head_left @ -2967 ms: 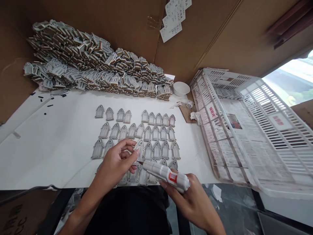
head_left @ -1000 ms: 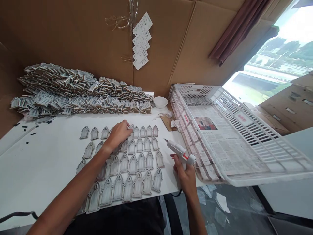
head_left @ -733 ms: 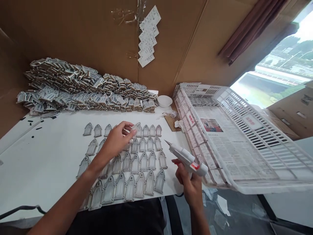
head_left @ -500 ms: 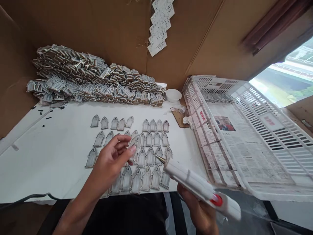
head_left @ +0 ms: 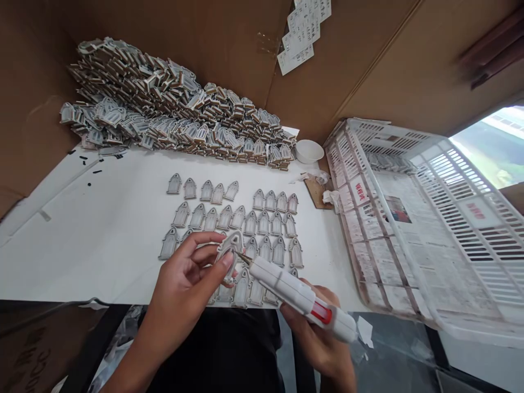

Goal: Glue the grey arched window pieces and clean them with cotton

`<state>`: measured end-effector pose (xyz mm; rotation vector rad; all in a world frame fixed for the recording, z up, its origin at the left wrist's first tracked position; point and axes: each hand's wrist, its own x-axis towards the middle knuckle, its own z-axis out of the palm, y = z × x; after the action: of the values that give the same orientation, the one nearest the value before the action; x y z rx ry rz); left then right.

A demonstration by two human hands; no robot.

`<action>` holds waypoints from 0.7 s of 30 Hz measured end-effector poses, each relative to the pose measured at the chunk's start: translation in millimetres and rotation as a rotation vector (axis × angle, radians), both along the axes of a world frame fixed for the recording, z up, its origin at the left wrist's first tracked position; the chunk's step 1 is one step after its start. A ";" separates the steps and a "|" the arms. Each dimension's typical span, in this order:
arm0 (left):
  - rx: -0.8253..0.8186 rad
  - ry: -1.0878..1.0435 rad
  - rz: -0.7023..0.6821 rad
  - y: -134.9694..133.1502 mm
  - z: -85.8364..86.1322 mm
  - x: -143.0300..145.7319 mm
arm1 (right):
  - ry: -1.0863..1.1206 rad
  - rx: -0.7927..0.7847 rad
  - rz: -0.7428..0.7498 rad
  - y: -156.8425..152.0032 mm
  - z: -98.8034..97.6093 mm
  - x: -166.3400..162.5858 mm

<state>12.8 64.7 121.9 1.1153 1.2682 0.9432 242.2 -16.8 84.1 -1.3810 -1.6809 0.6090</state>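
Between the thumb and fingers of my left hand (head_left: 190,278) is a small arched window-shaped piece (head_left: 232,243), held tilted above the table. My right hand (head_left: 317,333) grips a white glue gun (head_left: 286,284) with a red part on its side. The gun's metal nozzle points left, and its tip is at the held piece; whether it touches cannot be made out. Beneath both hands, rows of similar arched pieces (head_left: 210,219) lie flat on the white table (head_left: 102,234), some hidden by my hands and the gun.
A long heap of arched pieces (head_left: 164,109) lines the cardboard wall (head_left: 229,43). Right of it stand a white bowl (head_left: 309,151) and a brown board scrap (head_left: 317,194). A white plastic crate (head_left: 360,245), lined with newspaper, fills the right side. Paper labels (head_left: 301,41) hang on the wall.
The glue gun has moved left, bringing its nozzle from beside the held piece to the piece itself. My left hand keeps its hold. The camera view has shifted.
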 end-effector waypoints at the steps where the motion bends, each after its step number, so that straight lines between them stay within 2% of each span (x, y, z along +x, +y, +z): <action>1: -0.003 -0.005 -0.002 0.0 0.6 -0.8 | 0.021 -0.007 0.001 1.0 1.5 -2.1; 7: -0.025 -0.024 -0.001 -2.0 -0.7 -3.0 | 0.067 0.013 -0.003 5.5 5.5 -9.1; 16: 0.041 0.042 0.078 -4.9 -3.8 -4.5 | -0.120 0.102 -0.066 -0.9 -9.2 -19.3; 21: 0.073 0.066 0.108 -4.7 -6.7 -4.1 | -0.083 0.055 -0.046 -4.2 -14.6 -22.3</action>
<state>8.8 60.0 115.2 1.1519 1.3674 1.0476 219.9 -21.0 69.4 -1.4190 -1.7137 0.4820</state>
